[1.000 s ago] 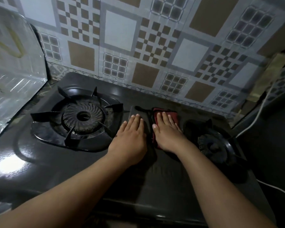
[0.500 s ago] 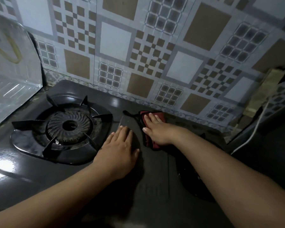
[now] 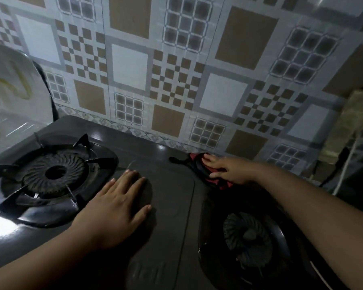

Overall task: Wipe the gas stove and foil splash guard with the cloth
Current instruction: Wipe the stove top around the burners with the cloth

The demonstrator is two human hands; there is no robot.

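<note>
- Patterned tile wall (image 3: 176, 80) behind black two-burner gas stove (image 3: 170, 206); silver foil splash guard (image 3: 11, 105) at left.
- Right hand (image 3: 228, 170), fingers flat, has pushed red-and-black cloth (image 3: 203, 170) farther back, to the stove's rear edge.
- Left hand (image 3: 115, 208) stays flat, holding nothing.

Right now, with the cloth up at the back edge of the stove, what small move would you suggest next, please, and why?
Probably draw the cloth forward along the stove. The right hand presses it against the wall, while the left hand rests flat in the middle.
</note>
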